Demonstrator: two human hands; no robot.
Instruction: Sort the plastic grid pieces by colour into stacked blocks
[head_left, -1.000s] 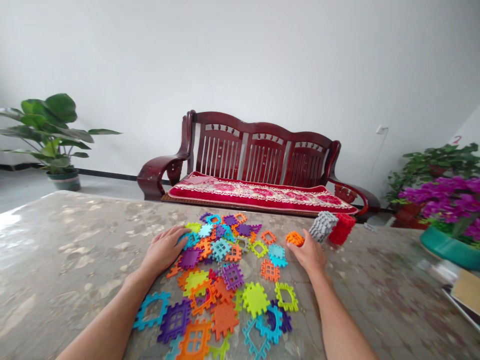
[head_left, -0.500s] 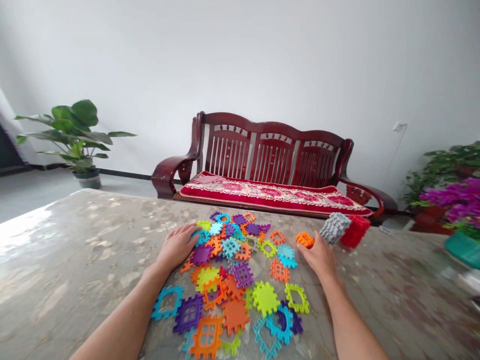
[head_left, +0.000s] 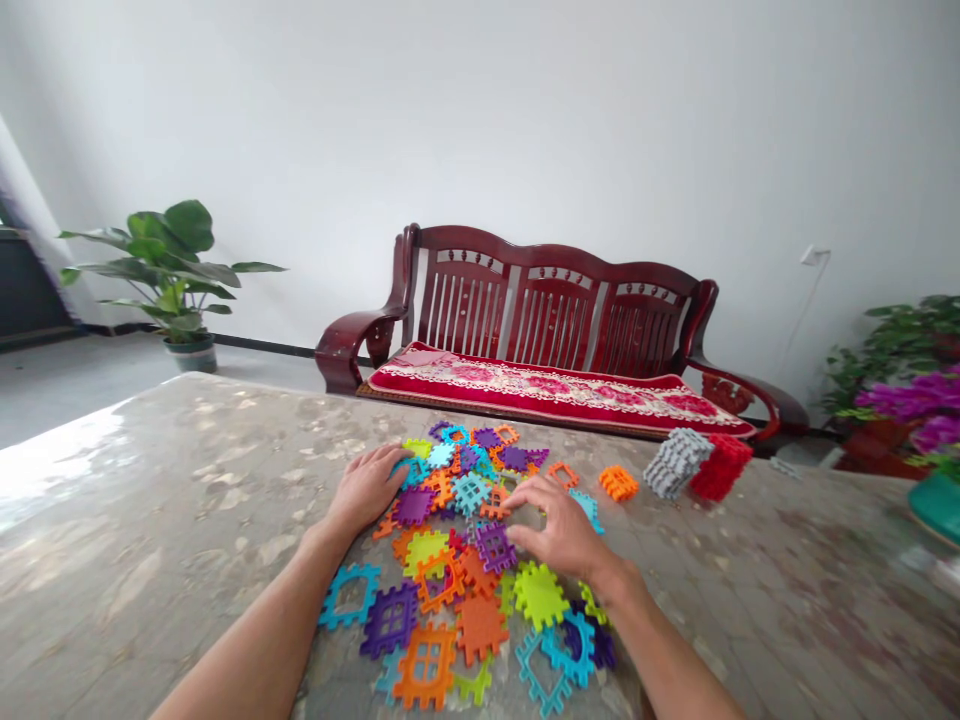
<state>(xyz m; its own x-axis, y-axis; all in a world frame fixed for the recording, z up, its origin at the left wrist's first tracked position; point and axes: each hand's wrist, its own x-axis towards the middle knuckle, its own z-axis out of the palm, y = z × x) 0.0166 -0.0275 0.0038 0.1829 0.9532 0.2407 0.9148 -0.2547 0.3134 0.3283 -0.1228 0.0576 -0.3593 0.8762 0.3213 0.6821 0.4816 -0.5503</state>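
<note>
A spread of flat, toothed plastic building tiles in orange, purple, blue and lime lies on the table. At its far left edge rests my left hand (head_left: 369,488), palm down, fingertips on or beside a blue tile (head_left: 412,472). My right hand (head_left: 561,525) hovers over the right side of the spread, thumb and fingers apart, nothing visibly held. Its fingertips are closest to an orange window tile (head_left: 495,502) and a purple window tile (head_left: 496,547). A small orange stack of tiles (head_left: 618,484) stands to the right of the spread.
Beyond the orange stack stand a grey stack of tiles (head_left: 677,464) and a red stack (head_left: 721,467). Behind the stone-patterned table (head_left: 202,520) is a wooden bench (head_left: 547,310) with a red cover. A teal flowerpot (head_left: 936,508) is at the right.
My right hand has let go of the small orange stack and moved left over the loose tiles. My left hand stays at the spread's edge. The view has turned slightly left.
</note>
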